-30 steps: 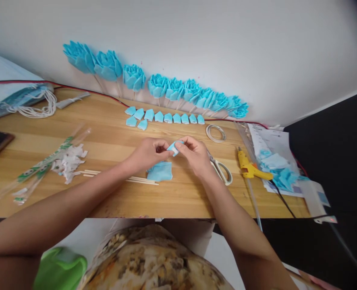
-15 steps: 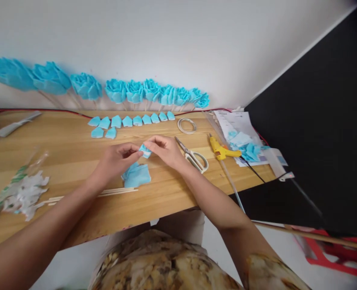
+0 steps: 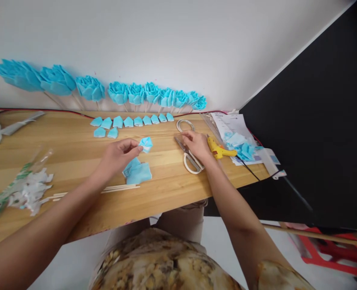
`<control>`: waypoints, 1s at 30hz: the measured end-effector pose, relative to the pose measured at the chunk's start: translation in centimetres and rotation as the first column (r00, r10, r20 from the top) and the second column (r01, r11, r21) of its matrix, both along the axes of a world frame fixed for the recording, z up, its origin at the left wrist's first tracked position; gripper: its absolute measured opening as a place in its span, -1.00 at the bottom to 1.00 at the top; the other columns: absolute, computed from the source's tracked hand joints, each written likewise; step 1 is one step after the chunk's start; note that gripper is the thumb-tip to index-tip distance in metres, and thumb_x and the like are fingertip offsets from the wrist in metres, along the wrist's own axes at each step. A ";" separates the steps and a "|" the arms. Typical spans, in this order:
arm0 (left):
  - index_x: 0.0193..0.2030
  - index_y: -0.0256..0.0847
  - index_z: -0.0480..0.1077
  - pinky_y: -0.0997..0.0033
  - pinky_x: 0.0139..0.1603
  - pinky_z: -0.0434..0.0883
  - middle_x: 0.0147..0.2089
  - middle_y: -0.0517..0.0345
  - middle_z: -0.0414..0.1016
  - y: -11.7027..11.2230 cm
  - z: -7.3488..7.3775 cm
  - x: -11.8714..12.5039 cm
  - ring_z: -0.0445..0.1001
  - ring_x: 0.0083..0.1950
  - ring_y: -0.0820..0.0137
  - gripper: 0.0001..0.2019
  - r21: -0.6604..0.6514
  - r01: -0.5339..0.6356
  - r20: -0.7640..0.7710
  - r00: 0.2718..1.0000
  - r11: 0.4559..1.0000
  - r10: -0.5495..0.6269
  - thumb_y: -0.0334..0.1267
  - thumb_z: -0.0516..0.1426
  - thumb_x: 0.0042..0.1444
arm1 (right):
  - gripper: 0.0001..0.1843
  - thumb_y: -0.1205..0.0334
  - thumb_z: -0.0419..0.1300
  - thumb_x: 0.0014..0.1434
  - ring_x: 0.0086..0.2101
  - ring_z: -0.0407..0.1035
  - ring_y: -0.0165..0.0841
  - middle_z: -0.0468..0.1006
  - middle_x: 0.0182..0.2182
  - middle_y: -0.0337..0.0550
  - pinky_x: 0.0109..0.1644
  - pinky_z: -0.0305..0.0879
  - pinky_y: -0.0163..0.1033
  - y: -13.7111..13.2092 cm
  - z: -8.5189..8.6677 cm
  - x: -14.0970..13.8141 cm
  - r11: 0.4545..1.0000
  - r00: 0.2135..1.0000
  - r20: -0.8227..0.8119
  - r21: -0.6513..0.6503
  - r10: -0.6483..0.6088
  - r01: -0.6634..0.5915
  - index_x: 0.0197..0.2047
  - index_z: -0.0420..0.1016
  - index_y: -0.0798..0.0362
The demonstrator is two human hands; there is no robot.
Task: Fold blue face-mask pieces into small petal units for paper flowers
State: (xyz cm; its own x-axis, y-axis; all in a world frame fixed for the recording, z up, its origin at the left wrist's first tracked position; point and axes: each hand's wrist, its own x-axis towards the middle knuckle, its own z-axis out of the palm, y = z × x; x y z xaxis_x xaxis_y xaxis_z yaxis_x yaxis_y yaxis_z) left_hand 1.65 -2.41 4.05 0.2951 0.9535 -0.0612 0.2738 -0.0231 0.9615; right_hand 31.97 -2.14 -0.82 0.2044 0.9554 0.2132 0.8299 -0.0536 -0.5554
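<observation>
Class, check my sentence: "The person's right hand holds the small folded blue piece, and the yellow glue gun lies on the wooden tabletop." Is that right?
Not quite: the head view shows the left hand holding the small folded blue piece, while the right hand is at the scissors. The yellow glue gun does lie on the wooden tabletop.

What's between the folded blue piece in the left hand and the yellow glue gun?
In the head view, scissors and the right hand, partly covering them, lie between the blue piece and glue gun.
</observation>
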 end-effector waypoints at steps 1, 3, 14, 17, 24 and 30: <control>-0.44 -0.18 0.47 0.47 -0.45 0.18 -0.51 0.23 0.37 0.0 -0.1 0.0 0.21 -0.47 0.46 -0.75 0.001 0.000 0.003 1.000 1.000 0.000 -0.03 0.26 -0.07 | -0.74 0.27 0.19 0.24 -0.24 0.59 -0.27 0.72 -0.23 -0.12 -0.12 0.42 -0.21 -0.2 -0.4 -0.2 1.000 1.000 -0.019 0.008 0.009 -0.009 -0.06 0.64 0.02; -0.43 -0.18 0.46 0.46 -0.44 0.19 -0.48 0.22 0.39 0.1 -0.3 -0.1 0.23 -0.46 0.46 -0.75 0.004 0.003 0.007 1.000 1.000 -0.003 -0.03 0.25 -0.06 | -0.76 0.28 0.21 0.22 -0.21 0.60 -0.28 0.73 -0.20 -0.14 -0.10 0.43 -0.22 -0.3 -0.9 -0.4 0.998 0.996 -0.066 0.027 0.057 -0.055 -0.08 0.65 0.00; -0.42 -0.16 0.47 0.41 -0.41 0.19 -0.44 0.20 0.43 0.1 -0.2 -0.2 0.24 -0.45 0.43 -0.76 0.056 0.040 0.000 0.999 0.998 -0.040 -0.02 0.22 0.00 | -0.78 0.27 0.26 0.24 -0.17 0.57 -0.26 0.72 -0.15 -0.05 -0.07 0.37 -0.20 -0.6 -0.6 -0.5 0.979 0.980 0.028 0.053 0.197 -0.198 -0.06 0.66 0.03; -0.43 -0.16 0.46 0.42 -0.42 0.19 -0.44 0.20 0.43 0.1 -0.1 -0.2 0.23 -0.44 0.44 -0.77 0.049 0.043 0.018 0.999 0.998 -0.044 -0.03 0.22 0.00 | -0.77 0.24 0.21 0.29 -0.16 0.55 -0.26 0.71 -0.13 -0.06 -0.05 0.35 -0.19 -0.7 -0.4 -0.8 0.974 0.972 0.098 0.055 0.214 -0.220 -0.05 0.65 0.02; -0.43 -0.18 0.47 0.43 -0.43 0.19 -0.46 0.21 0.42 -0.1 0.2 -0.1 0.24 -0.46 0.46 -0.79 0.034 0.036 0.013 0.999 0.999 -0.037 -0.08 0.21 0.02 | -0.78 0.25 0.17 0.30 -0.18 0.53 -0.27 0.70 -0.19 -0.07 -0.07 0.30 -0.23 -0.5 -0.7 -1.1 0.975 0.974 0.117 0.086 0.193 -0.203 -0.12 0.65 0.04; -0.42 -0.18 0.47 0.46 -0.43 0.20 -0.46 0.22 0.43 0.1 -0.2 -0.2 0.24 -0.46 0.47 -0.77 0.052 0.046 0.011 0.999 0.998 -0.047 -0.06 0.22 0.01 | -0.79 0.23 0.14 0.29 -0.31 0.49 -0.32 0.69 -0.29 -0.10 -0.17 0.26 -0.27 -0.2 -1.2 -0.9 0.985 0.988 0.007 0.080 0.155 -0.155 -0.21 0.61 0.08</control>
